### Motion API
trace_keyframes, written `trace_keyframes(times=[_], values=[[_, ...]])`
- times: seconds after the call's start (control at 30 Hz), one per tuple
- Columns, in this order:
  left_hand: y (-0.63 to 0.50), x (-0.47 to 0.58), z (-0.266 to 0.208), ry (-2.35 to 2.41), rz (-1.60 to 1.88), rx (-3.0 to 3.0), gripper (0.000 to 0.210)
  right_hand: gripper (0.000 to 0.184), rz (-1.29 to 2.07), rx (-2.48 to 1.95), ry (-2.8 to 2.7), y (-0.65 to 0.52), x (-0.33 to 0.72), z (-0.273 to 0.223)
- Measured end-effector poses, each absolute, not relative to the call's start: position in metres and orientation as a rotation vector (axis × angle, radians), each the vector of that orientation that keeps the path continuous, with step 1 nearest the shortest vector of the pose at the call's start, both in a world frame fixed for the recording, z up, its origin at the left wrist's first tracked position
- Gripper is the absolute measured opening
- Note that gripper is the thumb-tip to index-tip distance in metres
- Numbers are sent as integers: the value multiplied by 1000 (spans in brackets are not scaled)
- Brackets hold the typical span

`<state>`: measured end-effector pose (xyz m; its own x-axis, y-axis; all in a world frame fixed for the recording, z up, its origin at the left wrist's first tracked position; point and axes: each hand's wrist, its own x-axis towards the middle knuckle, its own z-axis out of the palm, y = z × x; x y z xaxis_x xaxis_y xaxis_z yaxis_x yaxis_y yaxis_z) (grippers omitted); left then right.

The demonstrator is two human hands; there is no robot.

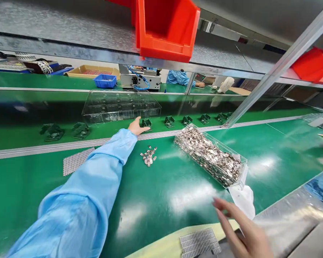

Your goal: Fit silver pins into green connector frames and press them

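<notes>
My left hand [135,126] reaches out in its blue sleeve to a small green circuit board [146,124] on the far green strip. Thumb and forefinger are spread at the board's left side, the thumb by its near edge; whether they press on it is hard to see. In the lower right my right hand [243,229] hovers, slightly blurred, fingers apart and nothing visible in them. Between the hands lie a small heap of shiny metal parts [148,157] and a long clear box [243,175] filled with similar parts.
More circuit boards [169,122] stand in a row along the strip. A clear divided tray [121,107] sits behind them. Metal grids lie at left [76,161] and in front [199,242]. A red bin [167,50] overhangs from the shelf; a slanted metal post [258,89] rises at right.
</notes>
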<state>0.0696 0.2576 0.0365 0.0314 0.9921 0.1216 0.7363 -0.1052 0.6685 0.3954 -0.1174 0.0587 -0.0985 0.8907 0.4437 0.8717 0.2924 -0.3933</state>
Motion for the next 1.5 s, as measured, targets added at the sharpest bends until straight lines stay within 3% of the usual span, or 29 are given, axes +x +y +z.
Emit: trace_keyframes(times=[0.17,0.33,0.57,0.67,0.8,0.9,1.0,1.13,1.2,1.37,1.5], values=[[228,-36,47,2074,916,1917,52,43,83,-1614,-2568,30,316,53],[200,-124,33,2541,770,1753,49,64,90,-1728,-2712,124,265,30],[196,-112,49,2385,780,1935,42,34,-51,-1825,-2800,77,280,32],[161,-67,60,2057,931,2269,38,25,-48,-1766,-2879,22,274,31],[81,-8,49,1517,939,2641,29,16,-77,-1361,-2998,-54,244,17],[27,11,33,1493,819,2667,25,9,-151,-1101,-2885,-98,224,9],[-5,3,26,1566,780,2539,38,11,-59,-1144,-2732,-126,218,6],[-13,-29,22,1430,665,2372,91,15,35,-1220,-2550,-148,226,2],[-5,-42,17,1378,592,2321,107,25,-3,-1173,-2500,-154,232,1],[20,-46,5,1287,497,2242,111,41,-23,-1067,-2426,-164,244,-1],[26,-34,7,1258,446,2254,96,40,135,-1006,-2380,-169,252,-4]])
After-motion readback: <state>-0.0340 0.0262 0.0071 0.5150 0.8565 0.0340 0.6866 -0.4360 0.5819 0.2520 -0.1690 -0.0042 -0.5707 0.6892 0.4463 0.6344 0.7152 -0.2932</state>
